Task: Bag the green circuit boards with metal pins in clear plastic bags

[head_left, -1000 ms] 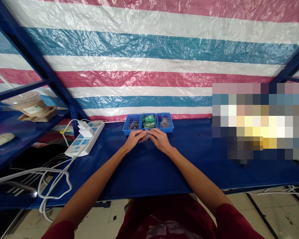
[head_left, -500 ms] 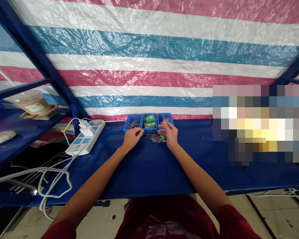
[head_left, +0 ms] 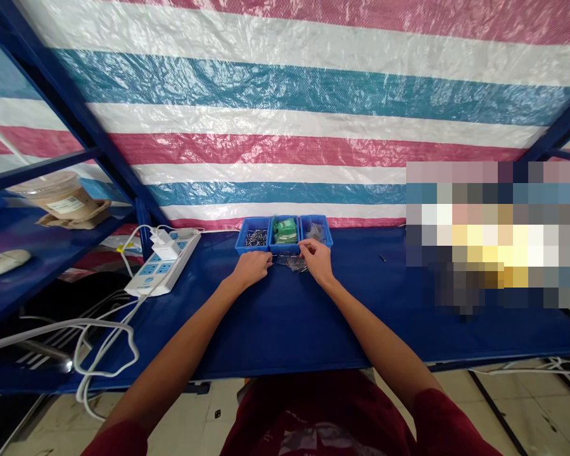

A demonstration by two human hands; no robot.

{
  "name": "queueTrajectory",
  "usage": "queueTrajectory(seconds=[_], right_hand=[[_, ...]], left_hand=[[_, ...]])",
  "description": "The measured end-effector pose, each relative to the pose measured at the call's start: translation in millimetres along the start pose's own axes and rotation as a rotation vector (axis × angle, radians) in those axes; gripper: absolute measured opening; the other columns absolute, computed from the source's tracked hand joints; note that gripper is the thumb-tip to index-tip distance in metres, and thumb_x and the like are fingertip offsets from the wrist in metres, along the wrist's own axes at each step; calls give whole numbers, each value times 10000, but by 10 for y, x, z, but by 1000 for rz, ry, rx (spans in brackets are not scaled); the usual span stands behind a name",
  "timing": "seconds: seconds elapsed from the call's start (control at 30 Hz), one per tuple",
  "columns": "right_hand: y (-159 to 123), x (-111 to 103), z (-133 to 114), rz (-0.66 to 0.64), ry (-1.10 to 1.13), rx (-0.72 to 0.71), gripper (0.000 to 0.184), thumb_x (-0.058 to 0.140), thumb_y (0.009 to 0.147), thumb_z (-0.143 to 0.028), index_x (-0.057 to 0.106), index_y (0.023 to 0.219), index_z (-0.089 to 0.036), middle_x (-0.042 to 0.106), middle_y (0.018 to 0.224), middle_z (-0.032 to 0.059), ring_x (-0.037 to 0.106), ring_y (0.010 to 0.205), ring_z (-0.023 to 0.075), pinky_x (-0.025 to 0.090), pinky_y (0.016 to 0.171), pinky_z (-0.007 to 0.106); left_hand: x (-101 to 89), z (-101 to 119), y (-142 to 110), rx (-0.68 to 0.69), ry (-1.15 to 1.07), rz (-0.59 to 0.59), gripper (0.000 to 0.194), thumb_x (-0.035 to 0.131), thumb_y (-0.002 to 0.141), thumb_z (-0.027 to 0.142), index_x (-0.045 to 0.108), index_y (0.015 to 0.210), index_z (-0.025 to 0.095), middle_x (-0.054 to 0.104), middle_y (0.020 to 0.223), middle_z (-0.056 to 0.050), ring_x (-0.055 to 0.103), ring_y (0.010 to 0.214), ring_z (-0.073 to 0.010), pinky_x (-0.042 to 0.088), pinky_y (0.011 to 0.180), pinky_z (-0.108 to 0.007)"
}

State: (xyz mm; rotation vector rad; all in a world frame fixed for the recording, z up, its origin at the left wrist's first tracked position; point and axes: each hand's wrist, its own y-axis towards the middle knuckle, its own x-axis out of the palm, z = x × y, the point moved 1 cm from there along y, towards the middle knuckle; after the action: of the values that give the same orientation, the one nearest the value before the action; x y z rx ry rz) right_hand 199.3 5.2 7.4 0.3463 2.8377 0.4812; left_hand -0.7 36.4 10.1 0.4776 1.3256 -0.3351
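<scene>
My left hand [head_left: 253, 269] rests on the table before the left bin [head_left: 247, 249], its fingers closed. Whatever they hold is too small to make out. Just in front of the middle and right bins, my right hand [head_left: 319, 261] has thumb and forefinger pinched together, and I cannot make out what is between them. Between both hands lies a small heap of clear plastic bags [head_left: 292, 262] with thin metal pieces. Small metal screw-like parts [head_left: 255, 238] fill the left bin. Green packets [head_left: 285, 230] lie in the middle bin [head_left: 285, 249], clear bags [head_left: 316, 232] in the right bin [head_left: 330, 239].
On the left of the blue table [head_left: 285, 329] is a white power strip [head_left: 171, 266] with a charger [head_left: 164, 246] and loose cables [head_left: 104, 326]. A drink cup [head_left: 59, 196] and a mouse [head_left: 4, 262] sit on the side shelf. A small dark piece [head_left: 382, 258] lies right.
My right hand has moved left and slightly down from the right bin, and its fingers have come together. My left hand has turned, with its back now more upward.
</scene>
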Motion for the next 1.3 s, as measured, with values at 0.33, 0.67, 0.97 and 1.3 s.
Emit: queueTrajectory(seconds=[0.33, 0.67, 0.97, 1.3], right_hand=[[-47, 33, -48, -113, -94, -137, 230, 503, 843, -320, 689, 845, -184, 635, 629, 3, 569, 556, 152, 449, 604, 272], [-76, 85, -36, -274, -81, -281, 222, 539, 876, -359, 680, 846, -190, 656, 788, 42, 586, 671, 149, 464, 620, 252], [-78, 85, -36, -264, -119, -298, 196, 517, 892, -326, 608, 791, -185, 611, 710, 17, 561, 633, 141, 428, 621, 247], [-61, 69, 1, -205, -136, -181, 207, 442, 914, -359, 566, 862, -202, 564, 626, -17, 545, 581, 142, 401, 575, 232]], left_hand=[[-77, 106, -41, 23, -201, 127, 150, 432, 917, 263, 569, 887, 209, 572, 640, -7, 530, 584, -183, 306, 576, -265], [-97, 223, -71, 58, -868, 182, 271, 527, 876, 423, 518, 985, 175, 471, 520, 74, 421, 485, -94, 328, 539, -205], [-74, 206, -65, 30, -944, 215, 329, 544, 872, 444, 540, 1059, 173, 540, 548, 49, 486, 506, -108, 371, 545, -211], [-100, 211, -77, 99, -647, 336, 299, 552, 856, 429, 660, 892, 152, 631, 714, -17, 477, 557, -113, 372, 535, -223]])
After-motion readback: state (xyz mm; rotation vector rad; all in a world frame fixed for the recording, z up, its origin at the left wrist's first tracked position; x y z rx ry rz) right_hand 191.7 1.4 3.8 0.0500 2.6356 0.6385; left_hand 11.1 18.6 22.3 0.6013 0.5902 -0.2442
